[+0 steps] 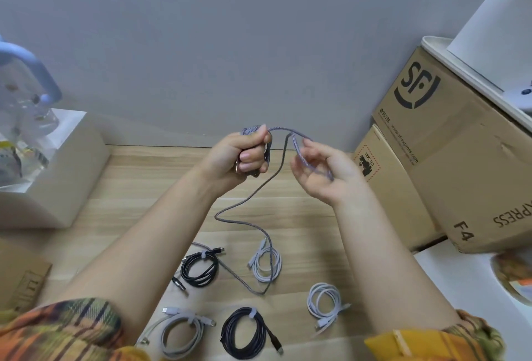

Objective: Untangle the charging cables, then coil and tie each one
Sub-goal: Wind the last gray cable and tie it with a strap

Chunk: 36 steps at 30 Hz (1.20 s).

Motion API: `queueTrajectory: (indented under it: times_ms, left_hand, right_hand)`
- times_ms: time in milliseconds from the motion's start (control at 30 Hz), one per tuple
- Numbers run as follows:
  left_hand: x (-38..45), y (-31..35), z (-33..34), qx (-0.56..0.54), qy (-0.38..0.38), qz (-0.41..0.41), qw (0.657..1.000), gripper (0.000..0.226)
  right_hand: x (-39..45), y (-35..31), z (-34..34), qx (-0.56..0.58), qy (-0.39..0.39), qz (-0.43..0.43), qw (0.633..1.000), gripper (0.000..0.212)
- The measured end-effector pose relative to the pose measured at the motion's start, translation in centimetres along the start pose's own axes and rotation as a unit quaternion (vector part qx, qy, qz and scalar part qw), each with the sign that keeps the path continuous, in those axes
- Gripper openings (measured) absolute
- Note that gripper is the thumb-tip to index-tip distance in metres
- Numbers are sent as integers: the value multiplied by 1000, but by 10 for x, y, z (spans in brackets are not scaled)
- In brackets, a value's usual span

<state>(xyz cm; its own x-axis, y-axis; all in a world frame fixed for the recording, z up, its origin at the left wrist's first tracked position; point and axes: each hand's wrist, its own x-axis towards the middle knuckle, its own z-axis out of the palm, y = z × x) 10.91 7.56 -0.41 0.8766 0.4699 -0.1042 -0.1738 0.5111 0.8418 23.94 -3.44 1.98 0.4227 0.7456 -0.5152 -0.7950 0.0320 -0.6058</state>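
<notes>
A wooden table [161,188] fills the lower half of the view, set against a grey wall [230,29]. Two stacked cardboard boxes [449,153] are seen at the right edge, the upper one printed with a large black logo. A white box [57,168] stands at the left edge, with clear plastic packaging on top of it.

Both forearms are raised over the middle of the table, in plaid sleeves pushed up near the elbows. The left hand [239,153] is closed in a fist around several gathered loops of a purple braided cable [244,217]; a metal plug is seen sticking out below the fist. From the fist the cable arches across to the right hand [319,168], where it is pinched lightly between thumb and curled fingers, the palm turned up. The free length hangs down from between the hands, bends across the tabletop and ends near the coiled cables below.

Five cables lie already coiled and tied on the table nearer the person: a black coil [198,268], a white coil [266,264] beside it, another white coil [325,303] to the right, a dark coil [244,332] at the front, and a grey coil [181,332] left of that.
</notes>
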Motion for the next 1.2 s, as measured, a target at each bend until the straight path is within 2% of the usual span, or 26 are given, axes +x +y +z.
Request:
queueTrajectory:
  times_ms: [100,133,167,233,300,333,367,400,433,467,500,533,567,667,767,833,900,967,1067,1200]
  left_hand:
    - [5,2,-9,-10,44,7,999,28]
    - [5,2,-12,-6,52,8,999,28]
    - [6,2,-13,-5,59,8,998,28]
    - [7,3,-15,-17,71,8,997,27]
    - [8,7,-17,-42,87,6,995,28]
    - [9,10,-18,-56,95,6,994,29]
    - [9,13,-21,-68,101,7,993,29]
    - [10,15,-23,-75,106,9,991,29]
    - [9,17,-25,-78,110,10,991,30]
    - [9,18,-25,-78,111,10,991,30]
    - [8,19,-24,-84,107,6,991,30]
    - [6,19,-22,-101,98,1,990,30]
    - [4,19,-21,-133,85,-3,987,29]
    - [-1,17,-14,-292,-7,-4,956,30]
    - [-5,22,5,-456,-172,12,873,23]
    - [-4,29,17,-505,-188,39,842,24]
    - [0,38,24,-534,-161,69,827,26]
    - [9,43,26,-531,-71,105,838,29]
    - [25,40,21,-459,69,137,875,26]
    - [33,29,20,-299,107,145,937,19]
  right_hand:
    - [1,-7,-2,226,-50,-11,973,5]
    - [1,-9,-4,263,-76,-21,962,5]
    - [2,-10,-7,287,-115,-19,951,13]
    - [5,-10,-10,295,-195,17,935,24]
    - [5,-13,-10,147,-198,-5,969,24]
    - [4,-16,-10,10,-165,-54,985,23]
    - [4,-18,-10,-156,-126,-129,971,21]
    - [4,-19,-10,-343,-81,-216,910,19]
    - [7,-20,-11,-507,-34,-294,810,14]
    - [11,-21,-13,-613,7,-354,706,10]
    - [14,-22,-16,-667,38,-394,631,10]
    - [16,-25,-18,-688,56,-422,588,13]
    - [18,-26,-18,-693,69,-446,562,16]
    - [22,-30,-12,-699,112,-481,517,19]
    - [27,-22,-3,-737,98,-461,484,23]
    - [28,-17,3,-760,81,-449,463,27]
    - [26,-14,6,-774,66,-444,447,31]
    - [23,-10,9,-795,40,-433,424,33]
    - [17,1,13,-826,-1,-424,373,36]
    - [11,8,17,-842,-30,-422,335,27]
